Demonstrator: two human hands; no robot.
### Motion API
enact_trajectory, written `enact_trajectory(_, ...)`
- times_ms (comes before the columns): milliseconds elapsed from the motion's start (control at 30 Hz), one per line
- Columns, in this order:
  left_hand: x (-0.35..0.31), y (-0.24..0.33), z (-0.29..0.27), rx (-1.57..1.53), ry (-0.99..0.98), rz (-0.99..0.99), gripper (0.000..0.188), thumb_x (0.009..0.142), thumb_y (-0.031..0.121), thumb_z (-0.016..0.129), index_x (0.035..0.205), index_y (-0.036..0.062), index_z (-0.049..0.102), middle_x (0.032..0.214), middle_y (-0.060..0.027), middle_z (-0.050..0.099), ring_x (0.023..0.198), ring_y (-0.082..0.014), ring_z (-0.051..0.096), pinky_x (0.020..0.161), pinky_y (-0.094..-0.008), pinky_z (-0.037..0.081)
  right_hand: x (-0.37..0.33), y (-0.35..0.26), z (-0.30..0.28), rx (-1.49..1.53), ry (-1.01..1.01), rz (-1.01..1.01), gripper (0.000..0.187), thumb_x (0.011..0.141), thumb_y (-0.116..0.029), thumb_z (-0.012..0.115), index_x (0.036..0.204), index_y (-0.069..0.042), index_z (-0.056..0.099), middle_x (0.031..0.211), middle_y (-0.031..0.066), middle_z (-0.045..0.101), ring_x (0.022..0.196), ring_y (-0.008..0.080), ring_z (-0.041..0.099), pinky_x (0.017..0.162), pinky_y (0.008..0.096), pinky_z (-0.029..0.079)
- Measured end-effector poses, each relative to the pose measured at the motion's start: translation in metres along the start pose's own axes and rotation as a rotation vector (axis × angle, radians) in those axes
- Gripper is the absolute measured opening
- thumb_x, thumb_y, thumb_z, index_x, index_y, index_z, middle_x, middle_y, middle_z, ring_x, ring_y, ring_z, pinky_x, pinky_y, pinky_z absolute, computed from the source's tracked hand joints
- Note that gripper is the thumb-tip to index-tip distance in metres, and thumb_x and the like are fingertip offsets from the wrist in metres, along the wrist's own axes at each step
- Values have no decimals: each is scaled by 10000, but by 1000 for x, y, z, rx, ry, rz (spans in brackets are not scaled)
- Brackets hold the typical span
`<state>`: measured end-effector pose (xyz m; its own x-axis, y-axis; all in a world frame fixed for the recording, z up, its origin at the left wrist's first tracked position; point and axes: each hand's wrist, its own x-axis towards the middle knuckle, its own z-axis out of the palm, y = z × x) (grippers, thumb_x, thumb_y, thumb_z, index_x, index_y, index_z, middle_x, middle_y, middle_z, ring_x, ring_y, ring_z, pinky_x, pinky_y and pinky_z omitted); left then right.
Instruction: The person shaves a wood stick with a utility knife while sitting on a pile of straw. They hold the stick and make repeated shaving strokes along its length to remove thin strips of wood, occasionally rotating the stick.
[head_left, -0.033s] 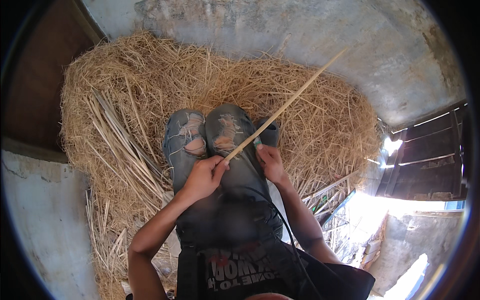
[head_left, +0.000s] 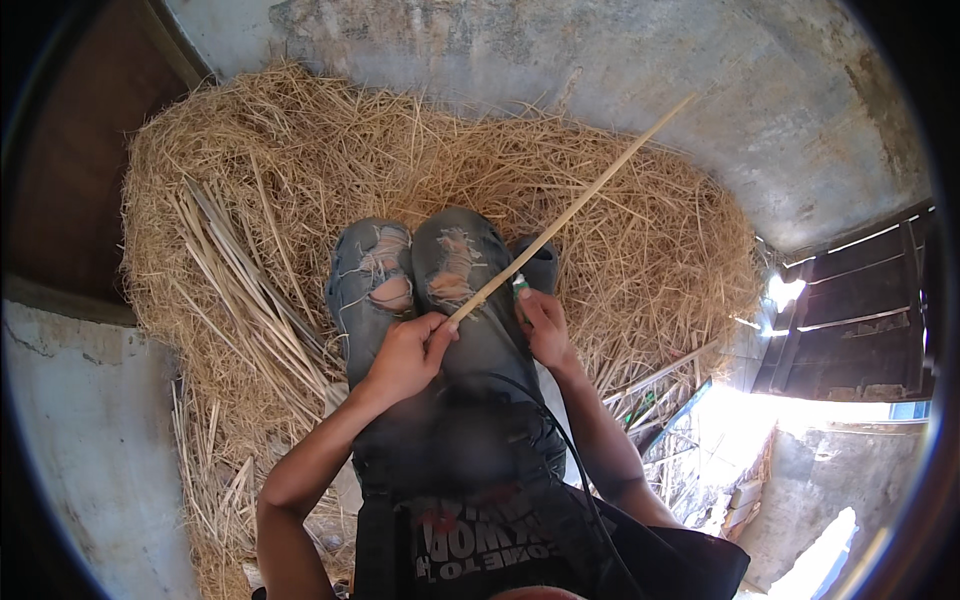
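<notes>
My left hand [head_left: 405,355] pinches the near end of a long, pale bamboo strip [head_left: 590,193] between thumb and fingers, over my lap. From there the strip slants up to the far right, across my knee and above the straw. Just right of the strip, my right hand [head_left: 545,330] is closed around a small green-handled tool [head_left: 521,287]. Its short bright tip points up, close to the strip's lower side. Whether the tip touches the strip I cannot tell, and most of the handle is hidden in my fingers.
Loose straw [head_left: 290,130] surrounds my legs in ripped jeans [head_left: 375,320]. A bundle of pale strips [head_left: 245,275] lies on it at my left. A stained wall [head_left: 640,60] curves behind, with dark slatted boards [head_left: 850,310] at the right. A black cable [head_left: 575,455] runs over my lap.
The green-handled tool has turned slightly in my right hand, so more of its handle and bright tip shows. My left hand and the bamboo strip stay in place.
</notes>
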<state>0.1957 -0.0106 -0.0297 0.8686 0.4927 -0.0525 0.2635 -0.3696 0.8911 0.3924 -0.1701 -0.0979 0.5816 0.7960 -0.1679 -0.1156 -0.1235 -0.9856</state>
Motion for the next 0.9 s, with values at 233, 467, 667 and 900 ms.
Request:
enact_trajectory(233,-7,0,3,22,48,34,185,1037,166,616,1009,7,705,655,-136,639,530,-188,611,535,-333,458,-12,-59,30,-296,282,-152,198,922,-202,783,908,-28,690,621,-30,535,592,25,459,528,243,345)
enact_trajectory(467,-10,-5,7,86,84,102,154,1021,144,638,1019,3,699,668,-161,656,567,-258,686,532,-361,484,-8,-64,44,-322,345,-162,160,898,-156,807,936,-10,755,634,-28,598,570,42,469,519,258,376)
enact_trajectory(667,-11,-4,4,72,43,21,165,1030,153,620,1012,5,691,681,-156,664,573,-256,686,541,-364,488,-11,-65,46,-391,336,-231,191,971,-183,716,954,6,700,673,96,634,588,151,558,587,340,446)
enact_trajectory(900,-9,-1,3,7,36,30,185,1039,167,605,1014,10,699,674,-136,652,530,-195,622,533,-342,463,-9,-47,21,-503,325,-175,378,1083,-308,532,887,11,582,637,217,517,545,371,501,555,452,394)
